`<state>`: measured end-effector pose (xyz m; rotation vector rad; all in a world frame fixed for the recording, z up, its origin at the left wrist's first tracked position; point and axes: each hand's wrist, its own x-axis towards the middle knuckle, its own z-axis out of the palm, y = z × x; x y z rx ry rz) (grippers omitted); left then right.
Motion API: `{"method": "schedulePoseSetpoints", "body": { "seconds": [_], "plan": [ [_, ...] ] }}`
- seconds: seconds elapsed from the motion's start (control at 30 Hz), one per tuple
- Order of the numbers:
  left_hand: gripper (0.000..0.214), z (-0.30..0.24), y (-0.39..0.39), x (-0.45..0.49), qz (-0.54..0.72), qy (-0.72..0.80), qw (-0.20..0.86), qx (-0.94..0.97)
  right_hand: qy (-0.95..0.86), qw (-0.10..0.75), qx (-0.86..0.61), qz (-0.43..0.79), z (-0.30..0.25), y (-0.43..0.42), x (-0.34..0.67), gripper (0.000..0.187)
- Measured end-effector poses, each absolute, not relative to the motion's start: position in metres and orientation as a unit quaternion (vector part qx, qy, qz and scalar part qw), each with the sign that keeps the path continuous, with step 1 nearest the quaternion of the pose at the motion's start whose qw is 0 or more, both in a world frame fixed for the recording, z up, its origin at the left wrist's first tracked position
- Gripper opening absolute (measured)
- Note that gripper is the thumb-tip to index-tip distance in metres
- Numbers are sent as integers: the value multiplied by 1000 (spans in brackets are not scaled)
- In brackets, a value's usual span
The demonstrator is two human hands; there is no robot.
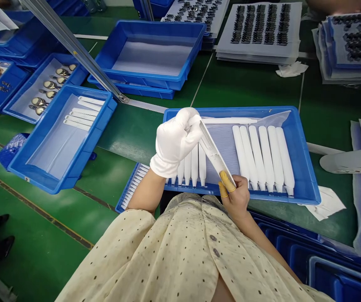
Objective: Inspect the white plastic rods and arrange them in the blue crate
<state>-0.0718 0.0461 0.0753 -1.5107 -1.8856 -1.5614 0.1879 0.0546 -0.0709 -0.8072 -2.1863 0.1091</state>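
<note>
Under everything is a green workbench mat (130, 134). On it, straight in front of me, stands a shallow blue plastic tray (240, 110), and I tell all other places from this tray. Left of the tray is a second blue plastic tray (34, 176) with short white plastic strips (82, 113) inside. Behind the tray lies a stack of grey sheets with small dark parts (262, 29). Inside the tray, on its right side, six long white plastic pieces (263, 157) lie next to each other, and more white pieces (189, 167) stand out under my hands on the left side.

Above the left part of the tray I hold a long flat white plastic piece (214, 153) on a slant. My left hand in a white cotton glove (175, 142) has its fingers together, clamped on the upper end of the piece. My bare right hand (235, 199) is clamped on the lower end, with two yellow rubber finger cots (227, 180) pressed against it.
</note>
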Motion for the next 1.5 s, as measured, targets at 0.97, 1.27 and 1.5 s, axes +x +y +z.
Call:
{"method": "schedulePoseSetpoints", "body": {
  "seconds": [0.97, 1.27, 1.5],
  "plan": [
    [36, 68, 38, -75, -544, -623, -12, -561, -862, 386, -304, 125, -78, 59, 194, 49],
    [58, -16, 77, -84, -542, -625, -151, -541, -776, 305, -317, 452, -69, 60, 179, 59],
    [58, -78, 87, -39, -219, -673, -189, -681, -713, 215, -418, 520, -95, 95, 158, 60]
  ]
}}
